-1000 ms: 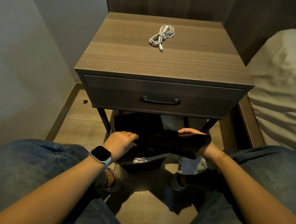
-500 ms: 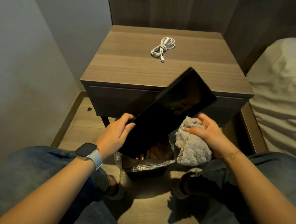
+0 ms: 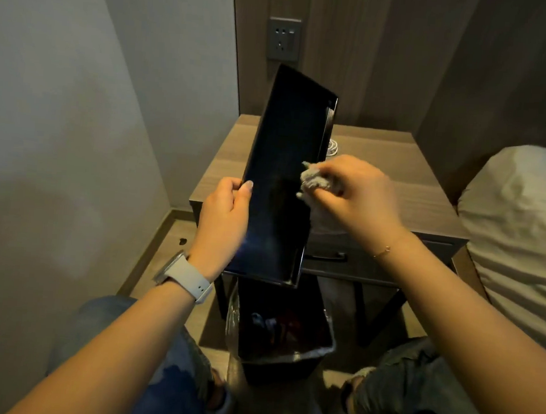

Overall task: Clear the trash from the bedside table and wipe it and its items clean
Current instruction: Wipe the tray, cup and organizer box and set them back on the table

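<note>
Your left hand [image 3: 224,216] grips the tray [image 3: 283,178] upright, long axis near-to-far; your right hand [image 3: 360,190] presses the cloth [image 3: 315,180] against its right face.

A grey wall socket [image 3: 283,38] sits high at centre on a wood-panelled wall [image 3: 389,53], with a plain pale wall [image 3: 78,112] filling the left of the frame. At right, a bed [image 3: 522,230] dressed in light, creased linen runs off the edge. Wood-look flooring [image 3: 162,247] shows at lower left — a small dark speck [image 3: 182,241] lies on it near the skirting. Along the bottom, blue jeans [image 3: 126,342] cover both knees, and sandalled feet [image 3: 348,406] rest on the floor.
</note>
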The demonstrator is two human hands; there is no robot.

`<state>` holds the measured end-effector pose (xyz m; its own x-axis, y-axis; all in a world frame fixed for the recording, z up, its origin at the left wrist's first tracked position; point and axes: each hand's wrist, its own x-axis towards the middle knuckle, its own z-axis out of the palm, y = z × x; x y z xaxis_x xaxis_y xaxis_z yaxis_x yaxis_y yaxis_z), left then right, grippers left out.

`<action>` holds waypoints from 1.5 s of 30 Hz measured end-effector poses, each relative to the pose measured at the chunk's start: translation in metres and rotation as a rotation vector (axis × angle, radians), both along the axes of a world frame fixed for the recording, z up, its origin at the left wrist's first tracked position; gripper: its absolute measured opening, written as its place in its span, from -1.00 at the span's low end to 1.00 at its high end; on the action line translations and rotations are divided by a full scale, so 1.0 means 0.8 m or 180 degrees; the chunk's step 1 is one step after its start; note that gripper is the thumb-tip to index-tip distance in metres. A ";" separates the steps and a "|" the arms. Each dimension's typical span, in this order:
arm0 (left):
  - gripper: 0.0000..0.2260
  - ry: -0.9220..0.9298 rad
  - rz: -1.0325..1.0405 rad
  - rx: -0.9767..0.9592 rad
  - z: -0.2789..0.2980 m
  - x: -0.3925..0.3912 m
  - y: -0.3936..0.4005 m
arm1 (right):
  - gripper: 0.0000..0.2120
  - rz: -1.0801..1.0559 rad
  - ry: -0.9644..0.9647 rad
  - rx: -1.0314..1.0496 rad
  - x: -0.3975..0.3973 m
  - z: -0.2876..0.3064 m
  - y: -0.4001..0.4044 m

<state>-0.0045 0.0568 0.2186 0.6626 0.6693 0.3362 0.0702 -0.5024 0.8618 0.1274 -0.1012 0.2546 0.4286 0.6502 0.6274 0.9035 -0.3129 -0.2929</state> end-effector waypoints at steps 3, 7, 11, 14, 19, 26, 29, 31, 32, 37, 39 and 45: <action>-0.82 -0.0109 0.0172 -0.0112 0.014 0.018 0.004 | -0.82 -0.0052 -0.0474 -0.0946 -0.012 -0.005 0.030; -0.84 -0.0262 0.0504 -0.0010 0.023 0.034 0.016 | -0.81 0.0106 -0.0301 -0.1477 -0.032 -0.023 0.038; -0.84 -0.0408 0.0662 -0.0054 0.027 0.046 0.027 | -0.83 0.0381 -0.0190 -0.1985 -0.040 -0.035 0.038; -0.84 -0.0354 0.0626 0.0182 0.024 0.053 0.028 | -0.86 0.0518 -0.0060 -0.2171 -0.029 -0.032 0.041; -0.86 -0.0115 0.0499 0.0269 0.008 0.058 0.022 | -0.83 0.0903 0.0293 -0.2387 -0.006 -0.034 0.030; -0.83 -0.0072 0.0465 0.0291 0.005 0.059 0.033 | -0.82 0.0612 0.0368 -0.1671 0.006 -0.020 0.034; -0.87 -0.0218 0.0478 0.0392 0.008 0.060 0.027 | -0.85 0.0515 -0.0134 -0.2189 -0.017 -0.038 0.046; -0.88 -0.0287 0.0494 0.0461 0.009 0.061 0.027 | -0.87 0.0574 -0.0270 -0.2374 -0.024 -0.043 0.044; -0.88 -0.0268 0.0477 0.0462 0.008 0.061 0.027 | -0.88 0.0610 -0.0233 -0.2332 -0.023 -0.040 0.041; -0.85 -0.0261 0.0397 0.0352 0.004 0.055 0.035 | -0.85 0.0773 0.0985 -0.1846 0.010 -0.017 -0.001; -0.78 -0.0149 0.0372 -0.0197 0.010 0.057 0.042 | -0.85 0.0484 0.1408 -0.1079 0.021 -0.009 -0.015; -0.69 0.0261 -0.0056 -0.3009 0.020 0.074 0.044 | -0.75 -0.0192 0.2589 0.1178 0.053 -0.003 0.003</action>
<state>0.0546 0.0920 0.2347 0.6728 0.6300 -0.3878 0.1477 0.3992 0.9049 0.1702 -0.0988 0.2522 0.8592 0.4284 0.2798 0.3575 -0.1115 -0.9272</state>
